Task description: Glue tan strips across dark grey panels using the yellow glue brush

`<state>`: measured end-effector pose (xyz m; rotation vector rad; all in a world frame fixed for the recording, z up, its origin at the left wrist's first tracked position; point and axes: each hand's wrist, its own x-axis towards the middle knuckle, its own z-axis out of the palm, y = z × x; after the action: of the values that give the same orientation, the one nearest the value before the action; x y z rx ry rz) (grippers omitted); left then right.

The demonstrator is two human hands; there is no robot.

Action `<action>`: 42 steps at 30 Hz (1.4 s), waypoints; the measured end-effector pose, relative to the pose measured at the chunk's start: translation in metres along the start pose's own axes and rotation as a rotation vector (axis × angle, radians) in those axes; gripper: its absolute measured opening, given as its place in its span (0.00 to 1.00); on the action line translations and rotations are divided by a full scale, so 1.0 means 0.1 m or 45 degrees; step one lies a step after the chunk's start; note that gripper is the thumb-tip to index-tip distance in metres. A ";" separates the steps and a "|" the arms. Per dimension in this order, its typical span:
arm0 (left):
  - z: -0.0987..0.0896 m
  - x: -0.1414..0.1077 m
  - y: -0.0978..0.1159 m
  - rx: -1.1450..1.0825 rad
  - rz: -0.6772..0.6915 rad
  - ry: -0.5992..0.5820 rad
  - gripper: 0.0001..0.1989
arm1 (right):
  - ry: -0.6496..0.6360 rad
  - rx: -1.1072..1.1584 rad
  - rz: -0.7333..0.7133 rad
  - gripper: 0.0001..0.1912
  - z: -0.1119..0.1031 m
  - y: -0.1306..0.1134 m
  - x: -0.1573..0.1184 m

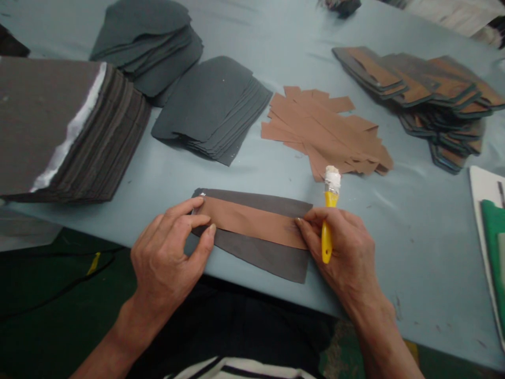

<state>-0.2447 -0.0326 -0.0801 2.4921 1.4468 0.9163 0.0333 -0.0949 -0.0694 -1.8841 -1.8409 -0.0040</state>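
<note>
A brown strip [252, 220] lies lengthwise across a dark grey, tapered sheet piece [272, 261] close to the table's front edge. My left hand [173, 242] has its thumb and fingertips closed on the strip's left end, with a small white smear beside them. At the opposite end, my right hand [347, 247] pinches the strip between thumb and finger. That same hand also holds a brush with a yellow handle [326, 245], its white-coated bristles pointing away from me. The sheet's far right edge is partly covered by my right hand.
Loose brown strips [323, 129] lie in a heap beyond my hands. Dark green-grey sheets [213, 105] are fanned out to its left, near a thick stack of dark sheets [47, 116] with a white-smeared edge. Brown-and-dark pieces [430, 84] are piled at the far right.
</note>
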 end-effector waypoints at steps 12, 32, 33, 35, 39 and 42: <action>0.00 0.00 0.00 -0.001 0.009 -0.002 0.05 | -0.004 0.006 -0.012 0.04 -0.01 0.00 0.01; 0.01 0.00 0.00 0.010 -0.004 -0.003 0.05 | 0.000 -0.004 -0.016 0.04 0.00 0.00 0.00; 0.00 0.00 0.00 0.010 -0.006 -0.005 0.05 | -0.001 -0.004 -0.017 0.04 0.00 0.00 0.00; 0.00 0.00 0.00 0.006 -0.008 -0.009 0.05 | -0.001 -0.004 -0.021 0.04 -0.01 0.00 0.00; 0.01 0.00 0.00 0.003 0.003 -0.004 0.04 | 0.001 -0.018 -0.040 0.04 -0.01 0.00 0.00; 0.01 0.00 -0.01 0.006 0.018 0.008 0.03 | 0.004 -0.022 -0.058 0.05 -0.01 0.00 0.00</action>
<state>-0.2449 -0.0322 -0.0809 2.5082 1.4363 0.9253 0.0332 -0.0948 -0.0685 -1.8524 -1.8874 -0.0388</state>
